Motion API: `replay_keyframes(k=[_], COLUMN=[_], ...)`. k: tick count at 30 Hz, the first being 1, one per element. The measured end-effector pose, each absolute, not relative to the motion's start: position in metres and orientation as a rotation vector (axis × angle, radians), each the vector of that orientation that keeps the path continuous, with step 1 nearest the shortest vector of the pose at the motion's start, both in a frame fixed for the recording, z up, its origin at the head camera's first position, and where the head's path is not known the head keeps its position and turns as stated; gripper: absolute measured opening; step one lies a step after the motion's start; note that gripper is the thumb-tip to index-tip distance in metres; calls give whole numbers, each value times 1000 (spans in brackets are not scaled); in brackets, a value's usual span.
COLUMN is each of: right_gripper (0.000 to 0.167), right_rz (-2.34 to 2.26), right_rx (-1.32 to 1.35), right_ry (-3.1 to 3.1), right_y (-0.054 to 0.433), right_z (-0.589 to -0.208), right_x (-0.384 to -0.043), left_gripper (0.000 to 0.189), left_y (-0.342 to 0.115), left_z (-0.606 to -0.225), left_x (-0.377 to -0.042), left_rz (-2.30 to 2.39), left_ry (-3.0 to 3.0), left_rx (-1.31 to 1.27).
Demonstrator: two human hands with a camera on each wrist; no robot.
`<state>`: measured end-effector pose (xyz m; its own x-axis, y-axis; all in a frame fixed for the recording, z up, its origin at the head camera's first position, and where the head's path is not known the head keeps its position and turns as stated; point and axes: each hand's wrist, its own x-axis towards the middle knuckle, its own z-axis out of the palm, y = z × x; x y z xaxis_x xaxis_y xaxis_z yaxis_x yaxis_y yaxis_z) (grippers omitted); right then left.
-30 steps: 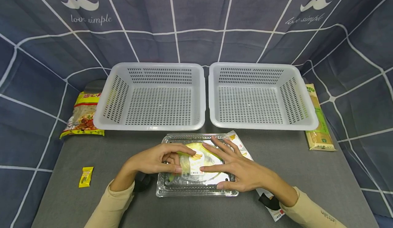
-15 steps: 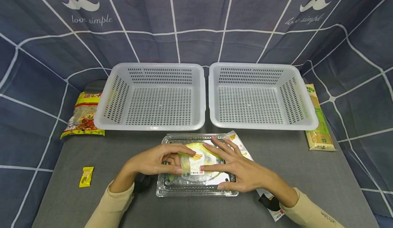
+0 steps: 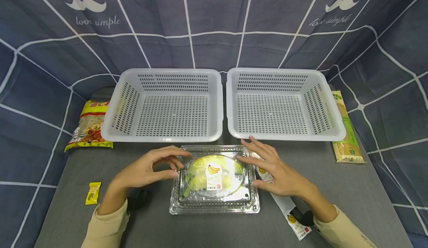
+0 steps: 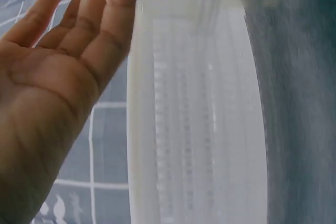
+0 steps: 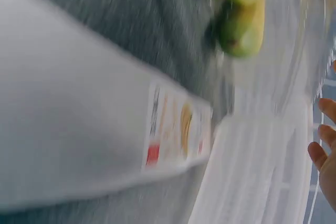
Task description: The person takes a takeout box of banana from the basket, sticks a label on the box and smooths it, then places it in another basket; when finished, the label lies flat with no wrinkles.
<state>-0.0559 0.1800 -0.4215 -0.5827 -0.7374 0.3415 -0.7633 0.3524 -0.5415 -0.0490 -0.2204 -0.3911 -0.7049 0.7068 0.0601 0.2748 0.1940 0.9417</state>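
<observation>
A clear plastic clamshell box (image 3: 187,204) lies closed on the grey table, with yellow-green fruit (image 5: 239,19) inside. On its lid sits a white banana-print sticker (image 3: 214,177), flat and near the middle. My left hand (image 3: 143,170) hovers at the box's left edge, fingers loosely bent and holding nothing. At the right edge is my right hand (image 3: 281,175), fingers spread, its fingertips overlapping the rim in the head view. Beneath the right hand and wrist runs a strip of banana stickers (image 3: 283,205), partly hidden; its white backing shows large in the right wrist view.
Two white perforated baskets (image 3: 162,139) (image 3: 287,136) stand side by side behind the box. A yellow-and-red food bag (image 3: 90,125) leans by the left basket, a green-and-tan packet (image 3: 349,140) by the right. A small yellow sachet (image 3: 93,193) lies at left.
Both hands have lifted off the lid and drawn apart, left hand leftward, right hand to the right. The sticker on the lid is now uncovered; the box has stayed in place.
</observation>
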Motion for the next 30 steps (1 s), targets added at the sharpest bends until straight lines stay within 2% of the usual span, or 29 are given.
replay_keyframes(k=[8, 13, 20, 25, 30], right_gripper=[58, 60, 52, 55, 57], right_rz=[1100, 1124, 1044, 955, 903], right_rx=[1162, 1018, 675, 432, 306], right_ry=[-2595, -2511, -2558, -2608, -2636], right_y=[223, 248, 287, 311, 323], right_z=[-424, -423, -420, -424, -428], right_x=[-73, -80, -91, -98, -104], left_gripper=[54, 59, 71, 77, 85], left_y=[-241, -245, -239, -229, -223], left_z=[-396, -409, -424, -430, -433], left_x=[-47, -47, -49, -50, -50], left_rz=[1475, 1450, 1414, 1391, 1363], left_ry=[2238, 2250, 2211, 2174, 2187], left_rx=[830, 776, 731, 727, 702])
